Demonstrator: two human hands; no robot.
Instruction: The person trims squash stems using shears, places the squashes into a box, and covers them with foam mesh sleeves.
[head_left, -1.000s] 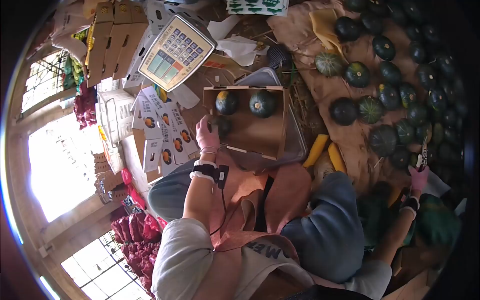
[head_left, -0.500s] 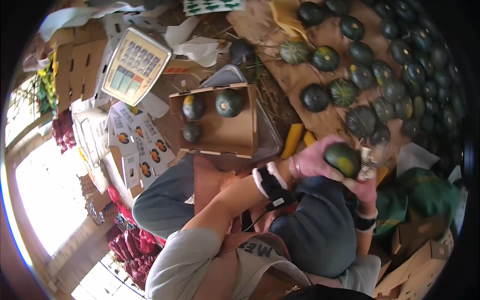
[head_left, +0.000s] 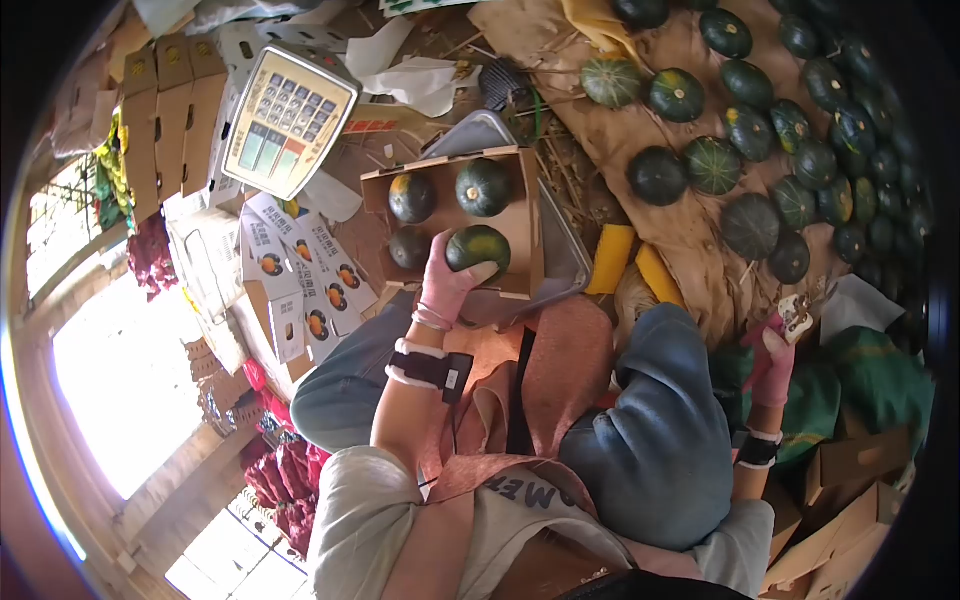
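My left hand (head_left: 447, 283), in a pink glove, is wrapped round a dark green pumpkin (head_left: 480, 248) with a yellowish patch. It holds this pumpkin over the near right part of an open cardboard box (head_left: 529, 220). Inside the box sit a green pumpkin with an orange patch (head_left: 411, 197), a larger green pumpkin (head_left: 483, 187) and a smaller dark one (head_left: 407, 248). Off to the right, my right hand (head_left: 772, 362), also in a pink glove, is closed on a small crumpled white-and-brown cloth (head_left: 795, 318).
A scale (head_left: 290, 122) with a keypad stands left of the box, above printed cartons (head_left: 300, 265). The box rests on a grey plastic crate (head_left: 565, 270). Many pumpkins (head_left: 714, 165) lie on brown sheeting (head_left: 625, 200) at the right. Green fabric (head_left: 850, 380) lies beside my right arm.
My left hand has carried the pumpkin leftward from beside my right hand to over the box. My right hand has let go of the pumpkin and moved slightly right, keeping the cloth.
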